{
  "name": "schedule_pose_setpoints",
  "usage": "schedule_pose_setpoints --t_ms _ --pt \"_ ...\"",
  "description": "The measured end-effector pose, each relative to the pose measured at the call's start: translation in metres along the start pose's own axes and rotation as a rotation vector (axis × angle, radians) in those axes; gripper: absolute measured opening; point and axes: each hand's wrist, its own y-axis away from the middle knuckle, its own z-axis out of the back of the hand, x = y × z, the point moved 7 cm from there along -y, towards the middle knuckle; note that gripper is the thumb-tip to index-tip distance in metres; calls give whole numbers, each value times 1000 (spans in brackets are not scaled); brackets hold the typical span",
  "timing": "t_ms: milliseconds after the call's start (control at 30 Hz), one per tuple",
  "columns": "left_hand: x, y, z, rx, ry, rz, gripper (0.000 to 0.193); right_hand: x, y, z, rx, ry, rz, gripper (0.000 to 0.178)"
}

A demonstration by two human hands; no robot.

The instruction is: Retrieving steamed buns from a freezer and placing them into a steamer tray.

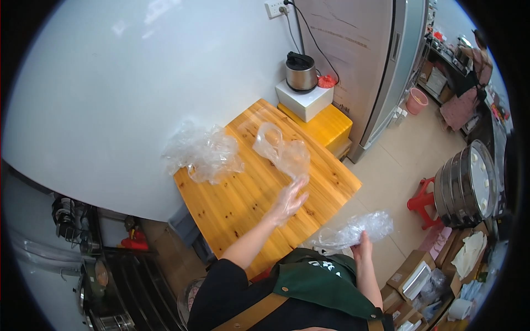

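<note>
Largest first: a pale wall (121,83) backs the corner we are looking down into, with a tall cabinet (348,55) beside it, metal-edged along its door. Against the wall stands the wooden table (232,201), set at a slant in our view; we judge it is placed there to give a broad surface within the left arm's reach.

On the floor side to the right, a stack of round metal steamer trays (461,190) appears to rest on a red stool (422,204), probably to lift it off the floor. Past the table's far edge, a yellow box (327,129) carries a white box (309,102), and on that sits a metal kettle (301,76), perhaps raised there to be near the wall socket (276,8).

Next down, the plastic. We note a crumpled heap of clear film (207,157) at the table's wall-side edge, seemingly pushed aside to leave the wood bare. Nearer the middle lies a looped clear bag (284,154).

Last, the hands. The right hand (362,248) grasps a clear plastic bundle (356,229) at its near side, beyond the table edge; we suppose it is held out there to keep it apart from the loose pieces. The left hand (288,203) is over the table, fingers extended rather than clenched, at the bag's near end. Whether they touch it, we cannot tell.
</note>
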Motion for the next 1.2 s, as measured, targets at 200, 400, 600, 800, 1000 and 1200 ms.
schedule_pose_setpoints --t_ms 200,400,600,800,1000,1200 --pt "61 111 -4 20 -97 211 39 7 -2 -23 62 17 24 43" --pt "97 174 9 133 -275 507 19 6 -7 -34 110 62 0 43" --pt "20 112 108 -608 -589 202 25 6 -5 -51 152 103 -11 44" --pt "29 33 171 -713 -653 85 53 12 9 -58 129 157 27 43" --pt "137 -5 196 -394 -778 702 83 25 26 -24 26 100 59 42" --pt "145 -33 103 136 -903 823 94 26 40 16 -101 10 94 42"
